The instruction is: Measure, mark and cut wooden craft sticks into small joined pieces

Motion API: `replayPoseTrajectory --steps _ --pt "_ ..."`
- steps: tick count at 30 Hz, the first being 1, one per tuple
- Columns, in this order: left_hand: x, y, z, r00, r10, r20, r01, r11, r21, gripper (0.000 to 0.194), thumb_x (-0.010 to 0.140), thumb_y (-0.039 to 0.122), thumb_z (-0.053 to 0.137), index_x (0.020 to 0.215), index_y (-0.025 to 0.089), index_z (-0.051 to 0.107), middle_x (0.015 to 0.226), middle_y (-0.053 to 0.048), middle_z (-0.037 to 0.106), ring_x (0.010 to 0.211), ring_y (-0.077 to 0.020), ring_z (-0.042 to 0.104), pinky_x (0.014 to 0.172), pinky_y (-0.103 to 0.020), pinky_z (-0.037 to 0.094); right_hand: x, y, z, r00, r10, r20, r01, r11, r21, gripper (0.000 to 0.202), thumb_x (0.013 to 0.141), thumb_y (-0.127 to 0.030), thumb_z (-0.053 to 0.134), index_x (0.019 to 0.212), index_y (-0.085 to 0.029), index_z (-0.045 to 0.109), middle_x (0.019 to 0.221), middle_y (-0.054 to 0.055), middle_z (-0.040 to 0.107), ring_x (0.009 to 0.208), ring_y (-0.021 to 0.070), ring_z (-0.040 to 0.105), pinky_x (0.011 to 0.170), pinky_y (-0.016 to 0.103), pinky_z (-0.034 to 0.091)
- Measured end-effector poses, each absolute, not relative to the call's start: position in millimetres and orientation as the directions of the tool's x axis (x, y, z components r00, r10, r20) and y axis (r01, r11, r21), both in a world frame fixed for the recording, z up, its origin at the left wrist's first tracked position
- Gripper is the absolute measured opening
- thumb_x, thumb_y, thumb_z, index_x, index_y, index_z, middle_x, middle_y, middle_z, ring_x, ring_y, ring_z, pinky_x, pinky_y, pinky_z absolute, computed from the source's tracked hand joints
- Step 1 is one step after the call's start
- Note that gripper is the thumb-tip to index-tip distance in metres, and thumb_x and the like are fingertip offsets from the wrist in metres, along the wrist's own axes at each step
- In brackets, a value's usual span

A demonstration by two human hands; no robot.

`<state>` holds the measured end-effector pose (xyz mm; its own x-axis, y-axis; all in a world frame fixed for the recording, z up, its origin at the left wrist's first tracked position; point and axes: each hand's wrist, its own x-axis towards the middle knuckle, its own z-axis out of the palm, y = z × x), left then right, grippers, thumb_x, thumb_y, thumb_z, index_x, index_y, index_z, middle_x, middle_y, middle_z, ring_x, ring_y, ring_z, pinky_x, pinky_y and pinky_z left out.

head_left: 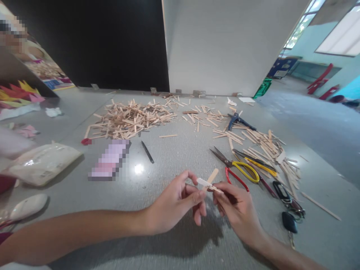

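Above the front of the table, my left hand and my right hand meet over a small piece made of craft sticks. A pale wooden craft stick points up and away, its lower end at the left thumb. Crossing it is a short white strip, perhaps paper or tape, near my left index finger. My right thumb and fingers pinch short stick ends on the right side of the piece. The fingers partly hide how the sticks join. Just beyond my right hand lie scissors with yellow and red handles.
A heap of craft sticks lies at the back left, with more sticks at right. Blue-handled cutters, a yellow cutter knife, keys, a black pen and a plastic packet surround the hands. Upright panels border the back.
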<state>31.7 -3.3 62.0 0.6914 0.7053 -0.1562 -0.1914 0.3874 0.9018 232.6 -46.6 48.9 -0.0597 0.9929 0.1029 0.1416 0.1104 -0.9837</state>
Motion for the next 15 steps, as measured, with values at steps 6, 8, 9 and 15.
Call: replayPoseTrajectory --steps 6,8,9,15 --pt "32.1 -0.3 62.8 0.714 0.676 -0.181 -0.153 0.403 0.902 0.06 0.09 0.072 0.082 0.099 0.02 0.054 0.072 0.0 0.074 0.054 -0.0102 0.065 0.059 -0.022 0.048 229.3 -46.2 48.2 -0.082 0.993 0.085 0.126 0.095 -0.987 0.047 0.103 -0.059 0.07 0.082 -0.018 0.077 0.062 -0.001 0.06 0.047 0.0099 0.047 0.045 0.02 0.04" --pt "31.8 -0.1 63.7 0.726 0.664 -0.177 -0.147 0.402 0.904 0.061 0.09 0.074 0.081 0.1 0.018 0.058 0.073 0.0 0.073 0.054 -0.0104 0.065 0.059 -0.022 0.048 228.5 -45.2 48.1 -0.091 0.994 0.064 0.123 0.075 -0.99 0.046 0.102 -0.058 0.071 0.08 -0.018 0.075 0.062 -0.002 0.058 0.048 0.01 0.047 0.045 0.02 0.04" --pt "31.7 -0.1 64.3 0.732 0.66 -0.17 -0.139 0.389 0.911 0.061 0.091 0.075 0.079 0.1 0.018 0.059 0.073 0.0 0.073 0.054 -0.0104 0.064 0.059 -0.023 0.047 228.5 -44.7 48.0 -0.093 0.994 0.052 0.123 0.064 -0.99 0.045 0.102 -0.057 0.071 0.08 -0.018 0.074 0.062 -0.002 0.057 0.047 0.0099 0.046 0.045 0.02 0.04" --pt "29.7 -1.3 68.1 0.75 0.637 -0.178 -0.019 0.29 0.957 0.056 0.1 0.075 0.063 0.095 0.02 0.06 0.059 0.008 0.055 0.045 -0.0078 0.043 0.047 -0.021 0.033 230.8 -43.2 48.6 -0.128 0.988 0.086 0.147 0.104 -0.984 0.044 0.105 -0.055 0.067 0.078 -0.02 0.07 0.065 -0.002 0.057 0.051 0.0109 0.044 0.047 0.021 0.039"
